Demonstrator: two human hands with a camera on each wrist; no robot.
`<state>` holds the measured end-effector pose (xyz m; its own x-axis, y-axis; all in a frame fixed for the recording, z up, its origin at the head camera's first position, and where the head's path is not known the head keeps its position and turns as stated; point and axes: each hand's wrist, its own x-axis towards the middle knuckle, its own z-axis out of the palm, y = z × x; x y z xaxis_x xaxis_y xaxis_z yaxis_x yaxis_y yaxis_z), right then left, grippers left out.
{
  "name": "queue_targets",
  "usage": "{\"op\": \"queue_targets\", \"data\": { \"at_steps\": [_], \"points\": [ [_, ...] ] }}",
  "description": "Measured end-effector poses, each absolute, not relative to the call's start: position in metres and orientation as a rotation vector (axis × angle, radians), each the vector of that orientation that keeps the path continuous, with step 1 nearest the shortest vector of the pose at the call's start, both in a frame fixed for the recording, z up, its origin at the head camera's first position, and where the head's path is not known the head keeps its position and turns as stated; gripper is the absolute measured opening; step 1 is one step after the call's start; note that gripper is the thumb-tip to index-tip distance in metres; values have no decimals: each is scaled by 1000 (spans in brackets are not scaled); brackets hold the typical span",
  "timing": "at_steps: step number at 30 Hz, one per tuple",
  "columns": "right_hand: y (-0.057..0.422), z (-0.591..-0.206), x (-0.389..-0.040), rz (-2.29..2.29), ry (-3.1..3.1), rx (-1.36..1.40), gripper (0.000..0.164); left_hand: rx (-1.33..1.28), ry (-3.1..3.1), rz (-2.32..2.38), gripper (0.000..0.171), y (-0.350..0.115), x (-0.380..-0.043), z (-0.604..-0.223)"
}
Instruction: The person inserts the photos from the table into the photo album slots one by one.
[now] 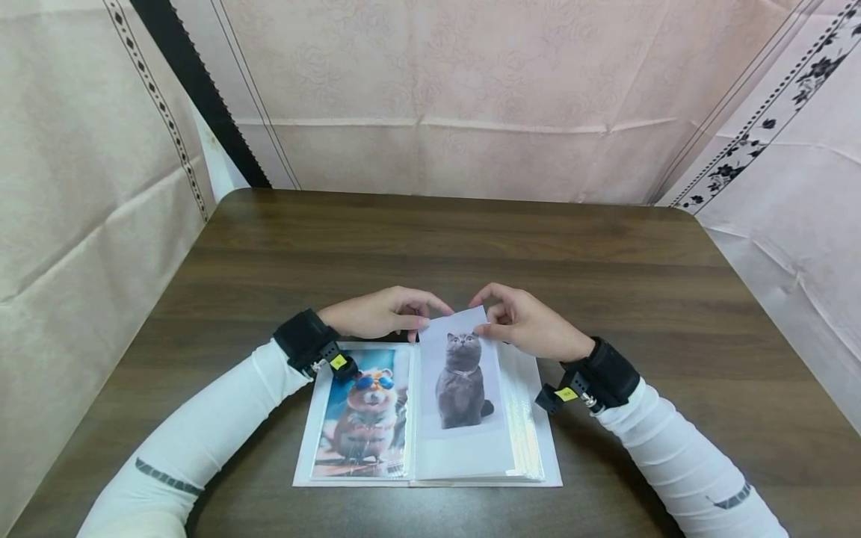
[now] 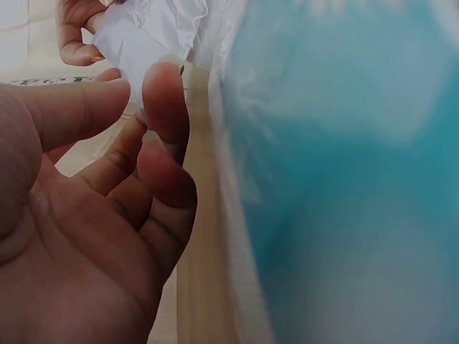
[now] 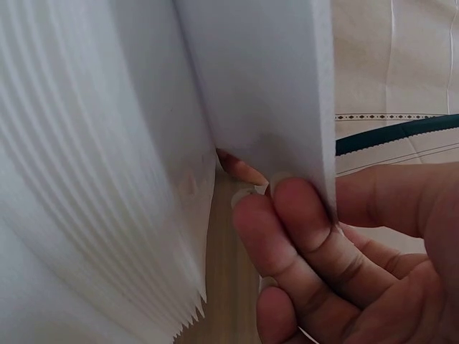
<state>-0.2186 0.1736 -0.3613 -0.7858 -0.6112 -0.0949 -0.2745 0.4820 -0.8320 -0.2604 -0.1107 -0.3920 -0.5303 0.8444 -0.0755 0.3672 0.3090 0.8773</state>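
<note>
An open photo album [image 1: 553, 456] lies on the table, with clear plastic sleeves. Its left page shows a picture of a small furry animal in orange sunglasses [image 1: 366, 415]. On the right page is a picture card of a grey cat [image 1: 464, 388], its upper end sticking out above the sleeve and slightly tilted. My right hand [image 1: 528, 323] pinches the card's upper right edge between thumb and fingers; the right wrist view shows this card edge [image 3: 326, 107] close up. My left hand [image 1: 377, 312] pinches at the upper left corner, where shiny plastic sleeve [image 2: 154, 36] shows between thumb and fingertips.
The brown wooden table [image 1: 430, 246] extends around the album. Several stacked sleeve pages [image 3: 93, 179] fan out under the right page. Light patterned cloth [image 1: 471, 90] hangs behind and beside the table.
</note>
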Motion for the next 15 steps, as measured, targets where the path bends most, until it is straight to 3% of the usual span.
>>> {"op": "queue_targets", "data": {
  "at_steps": [15],
  "points": [
    [173, -361, -218, -1234, 2352, -759, 29, 1068, 2054, 1124, 38, -110, -260, -391]
  ]
}}
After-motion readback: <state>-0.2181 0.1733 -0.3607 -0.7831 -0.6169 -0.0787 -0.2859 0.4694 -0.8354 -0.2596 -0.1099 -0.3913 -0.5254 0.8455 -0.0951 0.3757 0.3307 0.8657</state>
